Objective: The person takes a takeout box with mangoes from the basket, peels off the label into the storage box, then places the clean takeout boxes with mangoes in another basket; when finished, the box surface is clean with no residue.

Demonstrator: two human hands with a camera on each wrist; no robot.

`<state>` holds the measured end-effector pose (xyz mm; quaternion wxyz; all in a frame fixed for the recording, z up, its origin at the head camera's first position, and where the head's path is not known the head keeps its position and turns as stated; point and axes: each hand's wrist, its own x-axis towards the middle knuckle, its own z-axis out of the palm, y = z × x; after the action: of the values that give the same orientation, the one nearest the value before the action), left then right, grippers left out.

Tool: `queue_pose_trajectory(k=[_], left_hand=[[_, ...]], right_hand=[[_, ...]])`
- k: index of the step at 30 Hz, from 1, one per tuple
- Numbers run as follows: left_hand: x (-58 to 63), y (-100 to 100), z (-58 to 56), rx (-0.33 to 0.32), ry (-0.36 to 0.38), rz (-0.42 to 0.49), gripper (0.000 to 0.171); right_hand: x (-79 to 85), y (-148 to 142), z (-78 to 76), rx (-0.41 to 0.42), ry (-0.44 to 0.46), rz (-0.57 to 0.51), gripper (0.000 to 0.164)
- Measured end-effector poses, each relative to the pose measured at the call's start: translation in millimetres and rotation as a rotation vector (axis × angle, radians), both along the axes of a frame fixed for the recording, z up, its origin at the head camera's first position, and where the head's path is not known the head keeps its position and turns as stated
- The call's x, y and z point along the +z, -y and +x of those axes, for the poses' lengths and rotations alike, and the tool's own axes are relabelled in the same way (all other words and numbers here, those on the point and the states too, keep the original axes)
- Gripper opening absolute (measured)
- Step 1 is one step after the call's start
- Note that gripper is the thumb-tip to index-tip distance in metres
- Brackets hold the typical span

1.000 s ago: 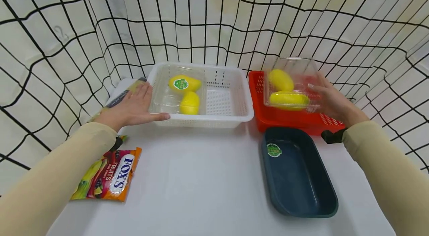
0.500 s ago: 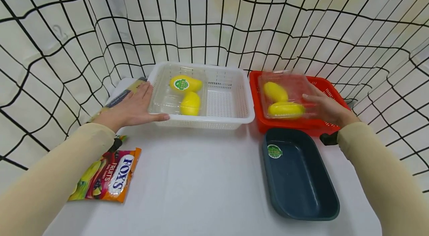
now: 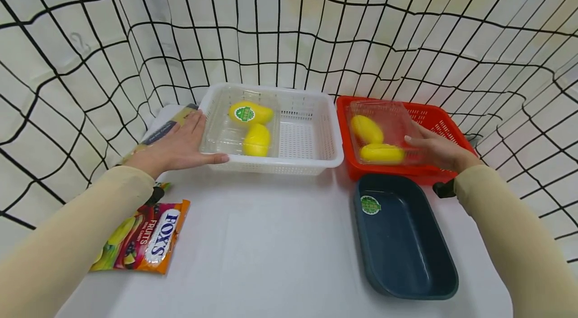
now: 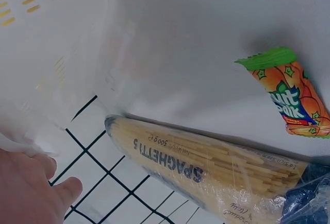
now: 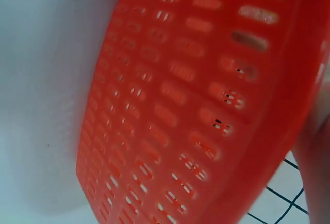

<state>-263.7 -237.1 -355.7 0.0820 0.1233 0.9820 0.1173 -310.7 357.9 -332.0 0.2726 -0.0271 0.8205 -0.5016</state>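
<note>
In the head view my left hand (image 3: 173, 145) rests with straight fingers on the left end of a white basket (image 3: 300, 163), its thumb along the front rim. Inside lies a clear plastic fruit box (image 3: 220, 130) with two yellow fruits, one bearing a green sticker. My right hand (image 3: 435, 150) holds the right side of another clear fruit box (image 3: 389, 130), thumb on top and fingers partly hidden. It contains two yellow fruits and sits slightly tilted within the red basket (image 3: 440, 120). The right wrist view mostly shows that red basket's slotted wall (image 5: 170, 90).
A dark blue tray (image 3: 406, 243) stands in front of the red basket. At the left lies a Fox's candy bag (image 3: 144, 240). Beside the white basket are a spaghetti pack (image 4: 201, 167) and a small orange snack packet (image 4: 294, 98). Black netting (image 3: 280, 32) encloses the table.
My right hand has lowered the clear fruit box from above the red basket down into it, moving slightly left. My left hand has stayed on the white basket.
</note>
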Motion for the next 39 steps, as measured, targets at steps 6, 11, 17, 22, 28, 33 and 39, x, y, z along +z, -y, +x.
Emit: queue_pose_trajectory(k=[6,11,17,22,28,33,39], left_hand=[[-0.8,1,-0.3,0.001,-0.004,-0.002,0.127],[-1.0,1,0.0,-0.001,-0.014,0.000,0.127],[0.3,2,0.8,-0.002,-0.007,0.000,0.127],[1.0,2,0.5,-0.001,0.009,0.004,0.128],[1.3,1,-0.9,0.004,0.019,0.003,0.128],[1.9,1,-0.7,0.000,0.014,0.001,0.128],[2.6,1,0.3,-0.005,0.018,-0.004,0.129]], right_hand=[[-3.0,-2,2.2,0.034,0.014,0.103,0.087],[-5.3,1,1.7,0.033,0.023,0.111,0.087],[-12.1,4,-1.3,0.013,0.064,0.092,0.088],[-14.8,5,-3.3,0.005,0.070,0.097,0.085],[-13.0,3,-2.1,0.013,0.089,0.078,0.084],[-9.7,1,-0.9,0.003,0.101,0.138,0.087],[-8.2,3,-1.8,-0.003,0.116,0.204,0.093]])
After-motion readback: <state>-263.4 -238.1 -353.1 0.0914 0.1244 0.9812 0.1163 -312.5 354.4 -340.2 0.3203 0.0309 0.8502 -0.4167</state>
